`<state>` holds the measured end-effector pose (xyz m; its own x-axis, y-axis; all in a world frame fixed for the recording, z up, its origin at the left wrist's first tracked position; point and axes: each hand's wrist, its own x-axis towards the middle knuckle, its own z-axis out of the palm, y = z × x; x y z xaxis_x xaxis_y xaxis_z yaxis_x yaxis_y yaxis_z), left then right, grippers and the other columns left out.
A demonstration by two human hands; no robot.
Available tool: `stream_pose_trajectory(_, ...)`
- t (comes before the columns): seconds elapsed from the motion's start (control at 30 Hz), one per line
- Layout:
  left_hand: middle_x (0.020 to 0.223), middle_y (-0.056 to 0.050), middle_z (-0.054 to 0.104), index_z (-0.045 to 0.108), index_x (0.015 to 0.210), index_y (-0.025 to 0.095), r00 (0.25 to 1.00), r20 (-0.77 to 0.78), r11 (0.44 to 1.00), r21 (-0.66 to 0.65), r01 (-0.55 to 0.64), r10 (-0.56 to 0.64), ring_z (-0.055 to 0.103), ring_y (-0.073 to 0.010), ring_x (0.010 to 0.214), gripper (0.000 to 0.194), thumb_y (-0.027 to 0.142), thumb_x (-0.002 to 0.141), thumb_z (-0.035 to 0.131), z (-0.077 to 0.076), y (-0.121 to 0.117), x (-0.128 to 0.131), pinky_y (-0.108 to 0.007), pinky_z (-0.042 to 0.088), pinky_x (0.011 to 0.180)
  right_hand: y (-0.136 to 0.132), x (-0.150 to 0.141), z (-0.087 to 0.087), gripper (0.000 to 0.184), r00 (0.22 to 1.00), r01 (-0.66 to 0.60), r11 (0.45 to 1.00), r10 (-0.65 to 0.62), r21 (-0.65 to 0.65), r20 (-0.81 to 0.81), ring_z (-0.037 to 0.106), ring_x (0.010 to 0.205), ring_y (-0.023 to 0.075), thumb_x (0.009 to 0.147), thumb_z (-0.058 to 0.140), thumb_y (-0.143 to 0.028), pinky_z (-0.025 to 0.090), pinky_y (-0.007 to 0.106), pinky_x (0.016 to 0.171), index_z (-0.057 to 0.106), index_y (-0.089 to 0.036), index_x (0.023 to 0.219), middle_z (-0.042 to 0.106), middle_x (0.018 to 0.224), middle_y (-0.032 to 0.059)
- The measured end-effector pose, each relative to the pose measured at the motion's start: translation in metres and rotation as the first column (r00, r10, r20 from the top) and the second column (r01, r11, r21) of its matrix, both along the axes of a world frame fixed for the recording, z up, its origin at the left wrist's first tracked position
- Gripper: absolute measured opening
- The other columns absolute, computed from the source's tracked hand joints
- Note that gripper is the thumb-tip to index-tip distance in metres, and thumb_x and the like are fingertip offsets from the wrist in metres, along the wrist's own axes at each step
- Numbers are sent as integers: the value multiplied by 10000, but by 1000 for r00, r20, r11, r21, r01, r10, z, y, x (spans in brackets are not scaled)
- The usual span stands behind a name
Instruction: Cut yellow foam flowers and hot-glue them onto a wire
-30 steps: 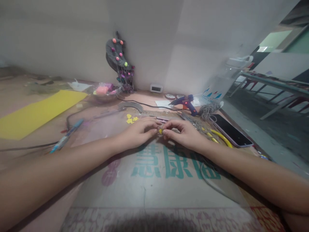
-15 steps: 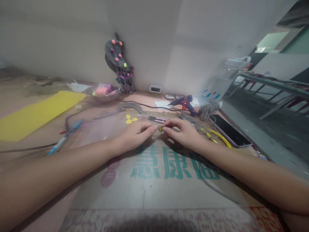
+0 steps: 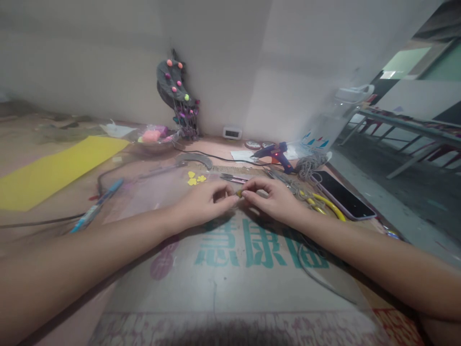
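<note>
A small yellow piece, mostly covered by fingertips, is pinched between my two hands above the printed sheet. My left hand is closed, thumb and forefinger meeting at the piece's left side. From the right, my right hand grips it between thumb and forefinger. Just behind the fingers lies a pair of thread snips. Several yellow flower-shaped cutouts rest beyond my left hand. Whether the held piece has the same shape is too small to tell.
A glue gun with a lit red light stands at the back. Grey yarn, yellow-handled pliers and a phone lie right. On the left are a blue pen and a yellow sheet. A grey moon-shaped decoration leans on the wall.
My left thumb and forefinger have moved slightly right and closed onto the small yellow piece. My right hand has barely moved.
</note>
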<state>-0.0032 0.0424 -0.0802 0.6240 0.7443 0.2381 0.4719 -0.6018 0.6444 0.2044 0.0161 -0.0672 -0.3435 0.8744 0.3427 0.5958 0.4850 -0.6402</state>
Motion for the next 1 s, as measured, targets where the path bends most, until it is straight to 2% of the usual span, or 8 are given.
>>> stream_pose_trajectory(0.1,753,-3,629,648,910,183,999,43,1000,5,-7,7,556,-148,668,301,440,906,491,2,0,0,-248,388,590,0,0,0,165,1000,2,1000,-2,-2,11,601,669,145,844,569,-283,450,250,639,688,-171,821,695,730,16)
stream_pose_trajectory(0.23,786,-25,635,652,825,167,997,76,997,71,15,-21,566,-163,741,347,406,945,431,5,0,0,-261,407,649,-1,0,0,167,1000,7,1000,-7,-16,19,598,657,145,843,574,-292,448,248,629,692,-174,833,693,719,15)
stream_pose_trajectory(0.43,796,-15,660,672,848,181,997,57,993,107,50,-56,578,-158,752,244,325,924,490,3,1,0,-264,406,677,-1,0,0,154,1000,-8,1000,8,-28,6,587,639,136,847,573,-284,446,242,616,682,-177,826,681,702,7)
stream_pose_trajectory(0.63,748,-2,643,658,793,178,998,40,982,183,42,-50,565,-142,712,228,291,920,505,1,1,0,-264,389,670,-2,0,1,190,997,-47,993,40,-107,-73,620,639,142,876,557,-334,474,253,630,659,-174,862,675,696,9)
stream_pose_trajectory(0.83,727,2,637,641,770,176,996,11,957,278,78,-84,552,-139,702,222,295,915,523,-2,1,1,-279,375,688,-1,-1,2,150,999,-26,997,25,-77,-24,628,673,143,852,596,-301,465,247,648,680,-178,838,696,715,8)
stream_pose_trajectory(1.0,734,3,641,645,791,181,997,18,949,306,71,-80,553,-141,703,208,308,913,535,-4,2,0,-283,374,693,-2,0,1,168,999,-37,997,37,-70,-10,607,652,134,872,572,-298,454,240,631,673,-174,819,684,695,4)
